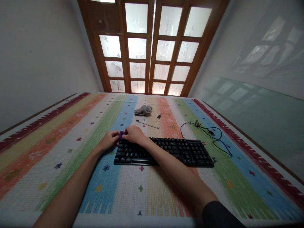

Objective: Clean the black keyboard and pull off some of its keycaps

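A small, soft-looking purple piece (121, 135) lies at the top left corner of a black keyboard (185, 152). My left hand (110, 139) reaches it from the left, its fingertips closed on its edge beside the keyboard. From the right, my right hand (135, 134) reaches over the keys, its fingers closed on the same piece. The fingers hide part of the piece, so its exact kind cannot be made out. My right forearm crosses above the keyboard's middle and covers some keys.
Beyond the keyboard lie a crumpled grey cloth (143, 110), a thin-handled brush (148, 124) and a small black-and-clear item (159, 117). The keyboard's black cable (222, 139) loops to the right. A striped tablecloth (78, 158) covers the table, with walls at both sides.
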Demonstrator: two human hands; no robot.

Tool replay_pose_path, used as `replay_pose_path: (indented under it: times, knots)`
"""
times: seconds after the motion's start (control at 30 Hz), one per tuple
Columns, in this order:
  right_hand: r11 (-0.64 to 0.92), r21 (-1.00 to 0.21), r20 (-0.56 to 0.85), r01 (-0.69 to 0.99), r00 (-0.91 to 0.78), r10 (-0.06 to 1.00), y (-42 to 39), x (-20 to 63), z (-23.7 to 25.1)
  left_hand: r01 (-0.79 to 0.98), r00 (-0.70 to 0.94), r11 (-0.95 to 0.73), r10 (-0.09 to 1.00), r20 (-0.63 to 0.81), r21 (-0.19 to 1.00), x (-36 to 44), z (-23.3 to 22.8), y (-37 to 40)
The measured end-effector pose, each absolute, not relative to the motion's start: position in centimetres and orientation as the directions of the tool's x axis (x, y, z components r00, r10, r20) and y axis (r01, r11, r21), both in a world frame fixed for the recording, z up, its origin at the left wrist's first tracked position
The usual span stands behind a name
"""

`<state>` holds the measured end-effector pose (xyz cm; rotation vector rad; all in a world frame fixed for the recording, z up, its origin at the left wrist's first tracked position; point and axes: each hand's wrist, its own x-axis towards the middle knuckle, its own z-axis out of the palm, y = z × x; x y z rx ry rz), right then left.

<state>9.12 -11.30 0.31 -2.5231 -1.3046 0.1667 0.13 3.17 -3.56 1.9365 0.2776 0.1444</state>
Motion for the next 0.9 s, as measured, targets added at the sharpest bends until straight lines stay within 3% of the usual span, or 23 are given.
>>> replay_pose_path:
  times: [0.33,0.63,0.9]
  knots:
    - [-0.546,-0.262,0.077,0.796,0.581,0.810,-11.57,8.64,0.06,0.127,0.966,-0.363,0.257,-0.032,0.923,-0.01,-3.35,3.15]
    - [-0.553,-0.392,0.007,0.736,0.603,0.798,-11.51,9.24,0.21,0.123,0.967,-0.307,0.251,-0.045,0.944,0.08,-3.36,3.15]
    - [-0.545,-0.372,-0.015,0.751,0.582,0.813,-11.12,9.43,0.31,0.125,0.957,-0.176,0.282,-0.071,0.976,0.35,-3.84,3.25]
